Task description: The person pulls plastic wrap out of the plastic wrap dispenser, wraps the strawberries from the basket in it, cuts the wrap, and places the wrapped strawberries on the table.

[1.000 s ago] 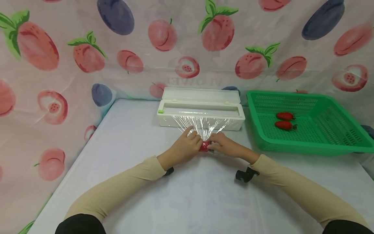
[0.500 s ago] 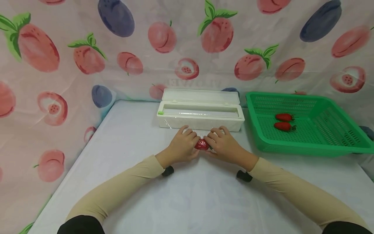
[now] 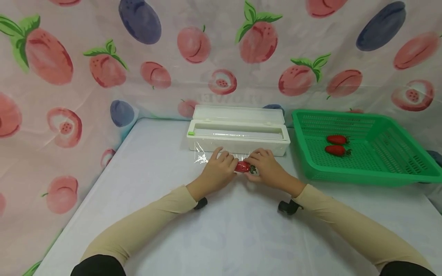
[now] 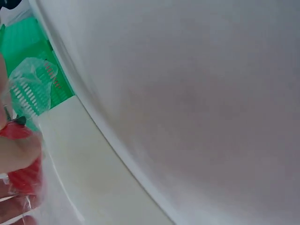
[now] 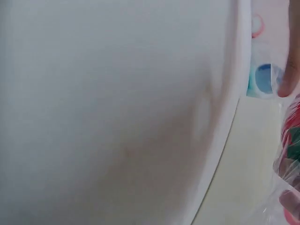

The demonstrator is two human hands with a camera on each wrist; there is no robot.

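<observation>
A red strawberry with dark green leaves is held just in front of the white cling film box, with clear cling film around it. My left hand grips its pointed end; in the left wrist view the thumb lies across the red strawberry. On the leafy side, my right hand pinches the wrapped fruit with its fingers. Loose film sticks out past the leaves. Whether the film still joins the roll cannot be made out.
The box's lid stands raised at the back, and a green slide sits at its left end. To the right is a green basket with two strawberries in it. A fruit-print cloth hangs behind the white table.
The film stretched taut between box and strawberry has gone slack and gathered near the hands. The strawberry has turned so its leaves show, and the right hand has shifted its fingers around it.
</observation>
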